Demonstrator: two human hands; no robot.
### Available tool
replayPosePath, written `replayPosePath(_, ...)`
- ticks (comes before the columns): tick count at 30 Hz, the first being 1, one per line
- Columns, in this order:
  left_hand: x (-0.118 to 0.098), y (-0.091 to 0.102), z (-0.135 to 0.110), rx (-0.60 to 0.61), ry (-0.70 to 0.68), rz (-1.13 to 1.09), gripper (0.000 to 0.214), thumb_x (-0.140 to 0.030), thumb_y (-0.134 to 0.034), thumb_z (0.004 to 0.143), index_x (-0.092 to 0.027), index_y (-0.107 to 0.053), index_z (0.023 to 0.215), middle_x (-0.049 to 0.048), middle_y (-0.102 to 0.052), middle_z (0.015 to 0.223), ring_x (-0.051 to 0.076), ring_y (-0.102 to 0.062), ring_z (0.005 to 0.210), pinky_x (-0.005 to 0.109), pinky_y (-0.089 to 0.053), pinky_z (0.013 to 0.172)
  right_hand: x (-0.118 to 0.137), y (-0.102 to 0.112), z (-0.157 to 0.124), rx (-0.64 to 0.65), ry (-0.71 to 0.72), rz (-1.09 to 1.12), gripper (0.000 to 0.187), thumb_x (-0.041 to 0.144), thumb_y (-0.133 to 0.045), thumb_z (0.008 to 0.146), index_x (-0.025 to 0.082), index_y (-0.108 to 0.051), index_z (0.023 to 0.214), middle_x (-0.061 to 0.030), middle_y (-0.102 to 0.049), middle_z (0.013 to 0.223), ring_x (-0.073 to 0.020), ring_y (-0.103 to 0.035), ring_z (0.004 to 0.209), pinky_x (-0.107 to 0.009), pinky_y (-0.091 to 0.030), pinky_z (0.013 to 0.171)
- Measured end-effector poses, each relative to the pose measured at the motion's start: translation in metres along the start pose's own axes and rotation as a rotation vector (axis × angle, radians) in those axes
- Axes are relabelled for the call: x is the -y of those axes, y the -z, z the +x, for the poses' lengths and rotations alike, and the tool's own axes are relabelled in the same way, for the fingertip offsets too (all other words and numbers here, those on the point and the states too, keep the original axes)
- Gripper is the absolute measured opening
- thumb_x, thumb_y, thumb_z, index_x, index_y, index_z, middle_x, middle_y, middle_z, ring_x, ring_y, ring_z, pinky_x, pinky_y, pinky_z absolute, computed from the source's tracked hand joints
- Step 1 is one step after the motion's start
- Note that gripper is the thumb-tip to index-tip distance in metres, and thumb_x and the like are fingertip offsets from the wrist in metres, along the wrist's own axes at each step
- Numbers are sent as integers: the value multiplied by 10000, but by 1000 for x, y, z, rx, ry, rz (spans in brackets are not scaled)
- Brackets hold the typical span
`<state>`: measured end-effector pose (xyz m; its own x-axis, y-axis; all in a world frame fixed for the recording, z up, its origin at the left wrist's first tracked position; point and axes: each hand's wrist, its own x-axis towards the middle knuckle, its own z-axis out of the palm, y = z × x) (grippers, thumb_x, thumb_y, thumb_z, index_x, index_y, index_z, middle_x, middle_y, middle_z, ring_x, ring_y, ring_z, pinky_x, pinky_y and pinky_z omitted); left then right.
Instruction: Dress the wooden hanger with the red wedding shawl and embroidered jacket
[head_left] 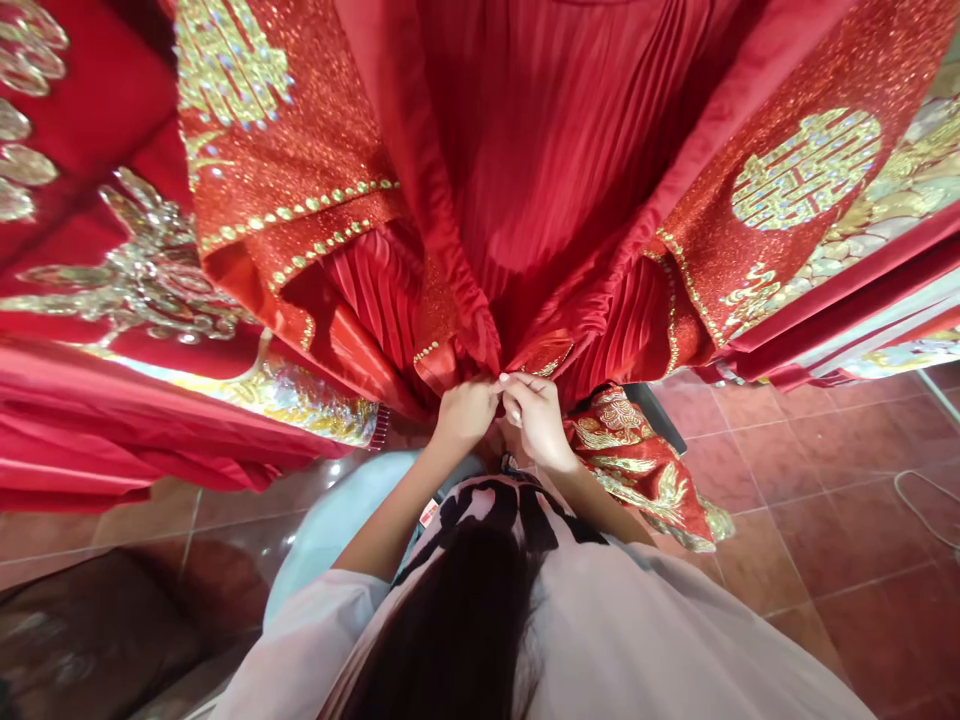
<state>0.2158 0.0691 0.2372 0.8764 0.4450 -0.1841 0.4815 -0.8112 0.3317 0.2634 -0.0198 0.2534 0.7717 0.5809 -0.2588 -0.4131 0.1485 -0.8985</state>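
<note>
A large red pleated cloth [525, 150] hangs down in front of me, with glittery red panels bearing gold emblems at its left [285, 150] and right [795, 180]. Its folds gather to a point just above my hands. My left hand [465, 412] is closed and pinches the gathered red fabric at its lower edge. My right hand [534, 412] is closed beside it, fingers curled onto the same gathered edge. The two hands touch each other. What lies under the fingers is hidden.
More red and gold embroidered cloths [112, 280] lie at the left, and an embroidered piece [645, 470] hangs below my right hand. A pale round seat [330, 530] stands by my left arm. A red tiled floor [825, 500] with a white cord [922, 500] spreads to the right.
</note>
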Motion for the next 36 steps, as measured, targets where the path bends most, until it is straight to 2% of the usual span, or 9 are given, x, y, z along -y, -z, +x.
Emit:
replayPosePath(4, -1, 3, 0, 88, -27, 33, 340, -212, -388, 912, -169, -715, 827, 96, -707, 829, 233, -676, 810, 279, -474, 672, 17, -10, 0, -14, 79, -40, 302, 396, -620, 695, 153, -559, 526, 82, -330, 348, -23, -230, 350, -215, -159, 402)
replayPosePath(8, 0, 13, 2, 130, -57, 50, 372, -246, -375, 926, -168, -721, 814, 106, -701, 813, 239, -673, 804, 292, -475, 680, 17, -10, 0, -19, 167, -80, 308, 421, -601, 736, 162, -584, 570, 74, -362, 376, -37, -266, 365, -212, -216, 414)
replayPosePath(10, 0, 17, 2, 79, -61, 82, 361, -281, -385, 931, -167, -719, 861, 114, -697, 837, 246, -667, 826, 293, -469, 676, 13, -6, -2, -22, 217, -152, 319, 440, -587, 764, 167, -592, 599, 67, -392, 398, -45, -297, 382, -212, -248, 432)
replayPosePath(13, -1, 19, 0, -142, -66, 107, 281, -333, -477, 901, -169, -699, 949, 120, -682, 959, 254, -642, 917, 292, -462, 706, 7, 2, -6, -26, 254, -259, 348, 469, -563, 797, 171, -592, 619, 60, -415, 417, -52, -326, 401, -215, -276, 455)
replayPosePath(15, -5, 16, -1, -244, -78, 92, 243, -327, -517, 885, -166, -690, 941, 117, -672, 964, 252, -625, 943, 286, -457, 712, 5, 7, -6, -17, 244, -262, 365, 473, -559, 804, 171, -573, 598, 60, -410, 410, -50, -321, 395, -217, -268, 451)
replayPosePath(19, -14, 3, 2, -242, -95, 42, 252, -249, -449, 920, -146, -671, 859, 96, -660, 814, 211, -630, 833, 260, -429, 664, 3, 12, -1, -2, 178, -134, 340, 446, -597, 768, 166, -557, 580, 72, -382, 381, -40, -277, 369, -216, -208, 419)
replayPosePath(23, -18, -12, 4, -310, -1, -1, 290, -218, -407, 925, -140, -660, 806, 94, -664, 800, 193, -627, 754, 256, -407, 627, 4, 7, 6, -36, 118, 7, 288, 397, -638, 701, 161, -553, 558, 80, -350, 367, -34, -256, 357, -216, -150, 396)
replayPosePath(26, -19, -17, 3, -357, 18, -46, 297, -209, -403, 921, -150, -670, 805, 88, -670, 801, 179, -629, 745, 242, -403, 624, 7, 0, 10, -61, 118, 106, 260, 346, -639, 663, 163, -526, 517, 80, -350, 367, -31, -264, 356, -217, -147, 393)
replayPosePath(36, -32, -5, 17, -233, 16, -32, 245, -250, -444, 898, -147, -653, 977, 119, -680, 900, 231, -663, 804, 264, -434, 616, 33, -11, 23, -146, -12, 321, 96, 207, -577, 615, 137, -581, 549, 92, -324, 367, -15, -204, 336, -208, -81, 365)
